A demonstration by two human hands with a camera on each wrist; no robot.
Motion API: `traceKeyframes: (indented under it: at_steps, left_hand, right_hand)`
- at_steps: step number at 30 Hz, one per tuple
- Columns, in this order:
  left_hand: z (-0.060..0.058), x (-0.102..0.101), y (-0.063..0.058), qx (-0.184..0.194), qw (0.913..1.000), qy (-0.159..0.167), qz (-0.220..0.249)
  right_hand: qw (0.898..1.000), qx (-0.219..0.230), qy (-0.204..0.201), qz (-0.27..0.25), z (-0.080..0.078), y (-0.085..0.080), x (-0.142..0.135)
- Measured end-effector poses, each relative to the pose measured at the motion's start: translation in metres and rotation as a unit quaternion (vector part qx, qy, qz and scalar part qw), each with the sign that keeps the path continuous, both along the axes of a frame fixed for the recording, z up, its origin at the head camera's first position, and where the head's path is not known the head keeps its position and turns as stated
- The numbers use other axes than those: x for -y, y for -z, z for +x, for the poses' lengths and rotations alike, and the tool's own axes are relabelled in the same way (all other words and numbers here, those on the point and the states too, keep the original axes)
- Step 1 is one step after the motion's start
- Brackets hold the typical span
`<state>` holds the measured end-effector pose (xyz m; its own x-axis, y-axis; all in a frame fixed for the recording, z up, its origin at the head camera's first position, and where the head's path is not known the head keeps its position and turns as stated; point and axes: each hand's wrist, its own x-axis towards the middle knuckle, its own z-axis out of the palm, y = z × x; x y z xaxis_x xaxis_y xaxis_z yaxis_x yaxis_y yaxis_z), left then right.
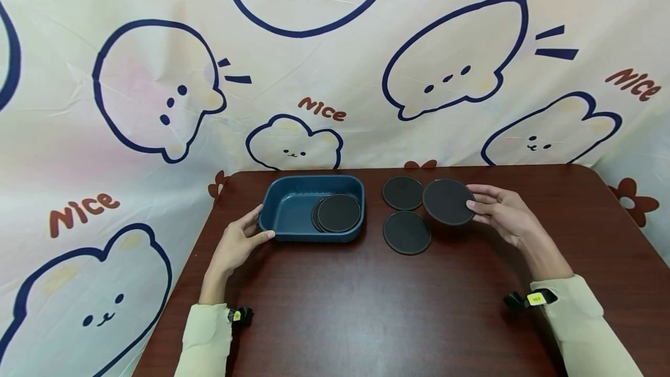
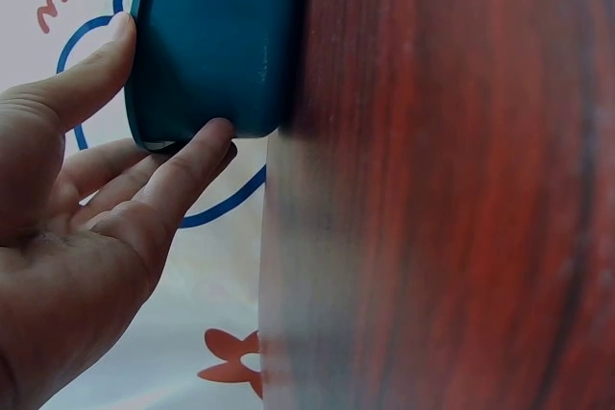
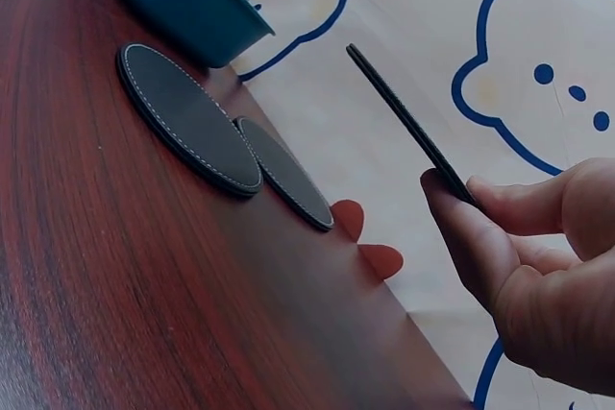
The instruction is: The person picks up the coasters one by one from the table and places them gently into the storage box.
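Note:
A blue rectangular plastic basin point(image 1: 293, 236) stands near the table's back edge, with a few overlapping round black coasters point(image 1: 339, 213) inside at its right end. My left hand point(image 1: 238, 243) holds the basin's left end, thumb at the front corner and fingers along the side; the left wrist view shows the thumb by the rim and fingertips against the wall point(image 2: 216, 55). Between thumb and fingers, my right hand point(image 1: 505, 211) pinches a round black coaster point(image 1: 448, 202) by its right edge, raised off the table. It appears edge-on in the right wrist view point(image 3: 404, 117).
Two more black coasters lie flat right of the basin, one at the back point(image 1: 402, 192) and one in front point(image 1: 407, 233). White stitching rings them in the right wrist view. The dark brown table point(image 1: 366, 307) meets a cartoon-printed cloth point(image 1: 366, 74) behind.

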<state>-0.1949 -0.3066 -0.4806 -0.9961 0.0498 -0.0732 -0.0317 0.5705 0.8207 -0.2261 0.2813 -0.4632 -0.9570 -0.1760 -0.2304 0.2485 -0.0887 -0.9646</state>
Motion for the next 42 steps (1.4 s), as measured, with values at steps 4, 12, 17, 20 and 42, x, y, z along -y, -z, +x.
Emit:
traceKeyframes:
  at_steps: [4,12,17,20,42]
  left_hand:
    - [0.000,0.000,0.000,-0.001,1.0000,-0.001,0.002]
    - [0.001,-0.001,0.000,-0.001,1.0000,-0.001,0.001]
    - [0.002,-0.001,0.001,0.001,1.0000,-0.004,0.001]
    - [0.002,-0.002,0.000,0.002,1.0000,-0.002,0.004]
    - [0.001,-0.002,-0.003,0.003,1.0000,-0.003,0.002]
  right_hand:
    - [1.000,0.001,-0.003,0.022,-0.001,-0.001,0.003]
    - [0.998,-0.004,-0.013,0.069,-0.004,-0.002,0.010]
    - [0.998,-0.006,-0.015,0.061,-0.005,-0.002,0.015]
    - [0.998,-0.007,-0.016,0.058,-0.006,-0.002,0.017]
    - [0.998,-0.017,-0.022,0.059,-0.014,-0.008,0.037]
